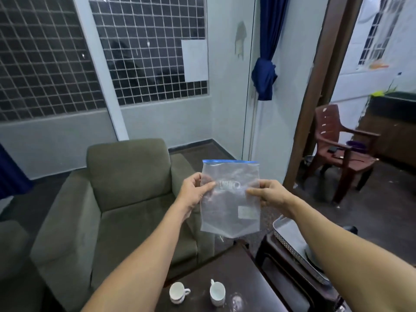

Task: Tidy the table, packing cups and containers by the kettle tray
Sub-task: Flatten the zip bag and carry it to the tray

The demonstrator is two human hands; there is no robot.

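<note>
Two white cups sit nearest us on the dark desk (243, 273), at about 6 o'clock: the left cup (178, 291) with its handle pointing to 3 o'clock, the right cup (217, 292) with its handle toward 11 o'clock. They stand near each other, not touching, and look empty. A pale smudge or small flat item lies just beside the right cup at 3 o'clock; too blurred to name.

Up at centre frame we hold a clear zip bag (229, 199) with a blue seal strip, upright in the air over the desk's far edge, seal at 12 o'clock. Our left hand (195, 190) pinches its left edge, thumb in front, fingers curled behind. Our right hand (267, 193) pinches the right edge the same way. Both are closed on the plastic, nothing else in them. The bag looks empty and sealed, as far as we can tell.

At 4 o'clock a metal tray (290, 238) with a perforated rim sits partly behind our right forearm; the kettle is not in view.

Step in hand, we judge: readying the bag, packing not yet started. The next move calls for pulling the seal open, then lowering toward the cups.
</note>
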